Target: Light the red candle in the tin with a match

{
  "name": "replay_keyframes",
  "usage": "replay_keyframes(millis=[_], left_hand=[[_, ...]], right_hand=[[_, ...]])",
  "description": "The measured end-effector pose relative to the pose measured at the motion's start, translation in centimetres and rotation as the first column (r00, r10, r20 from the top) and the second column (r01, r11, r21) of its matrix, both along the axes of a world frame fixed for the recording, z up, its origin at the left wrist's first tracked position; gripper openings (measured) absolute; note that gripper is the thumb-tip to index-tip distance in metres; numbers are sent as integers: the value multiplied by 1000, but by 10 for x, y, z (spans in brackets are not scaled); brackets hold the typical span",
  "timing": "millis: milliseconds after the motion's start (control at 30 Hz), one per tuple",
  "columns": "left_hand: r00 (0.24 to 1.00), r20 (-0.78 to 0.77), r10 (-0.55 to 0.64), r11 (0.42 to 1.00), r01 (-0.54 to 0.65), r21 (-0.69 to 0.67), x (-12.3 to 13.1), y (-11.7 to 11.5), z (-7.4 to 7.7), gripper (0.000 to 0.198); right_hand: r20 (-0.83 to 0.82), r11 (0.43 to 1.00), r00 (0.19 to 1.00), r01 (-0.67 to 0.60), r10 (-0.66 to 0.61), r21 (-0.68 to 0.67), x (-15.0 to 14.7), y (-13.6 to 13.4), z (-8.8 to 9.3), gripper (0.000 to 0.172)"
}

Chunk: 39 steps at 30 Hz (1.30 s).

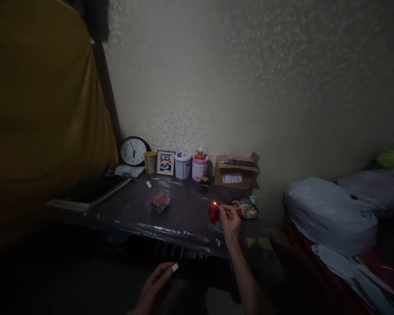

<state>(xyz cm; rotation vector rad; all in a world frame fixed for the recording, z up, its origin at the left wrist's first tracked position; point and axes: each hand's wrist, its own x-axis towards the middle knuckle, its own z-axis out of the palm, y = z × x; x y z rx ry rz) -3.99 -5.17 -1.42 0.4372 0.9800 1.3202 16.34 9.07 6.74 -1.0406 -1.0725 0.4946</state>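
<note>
My right hand [231, 222] pinches a match over the table, its tip at the top of a red candle [212, 212]. A small flame [214, 203] glows there; I cannot tell whether the wick itself burns. The candle stands upright in a round dish [210, 222], partly hidden by my hand. Another red piece [239, 212] shows just past my fingers. Low in front of the table, my left hand [158, 280] is closed around a small matchbox [175, 267], of which only a pale end shows. Beside the candle, a dark dish [256, 214] holds many matchsticks [244, 207].
On the plastic-covered table [184, 214] lie a wrapped brown block [160, 202] and a white stub [149, 184]. Behind stand a clock [133, 151], a panda picture [165, 163], tubs [183, 166] and an open cardboard box [236, 173]. White bags [331, 214] sit right.
</note>
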Motion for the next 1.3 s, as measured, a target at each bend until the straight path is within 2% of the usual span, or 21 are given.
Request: replay_keyframes(millis=[767, 1133, 1300], left_hand=[[1000, 5, 24, 1000, -23, -14, 1, 1, -1, 42], [999, 44, -14, 1000, 13, 10, -1, 2, -2, 39], [1000, 14, -11, 1000, 11, -3, -1, 1, -1, 39]], right_hand=[[-28, 1000, 1000, -15, 14, -19, -3, 1, -3, 30], [-24, 1000, 1000, 11, -12, -21, -2, 4, -7, 31], [-12, 1000, 1000, 1, -2, -24, -3, 3, -6, 30]])
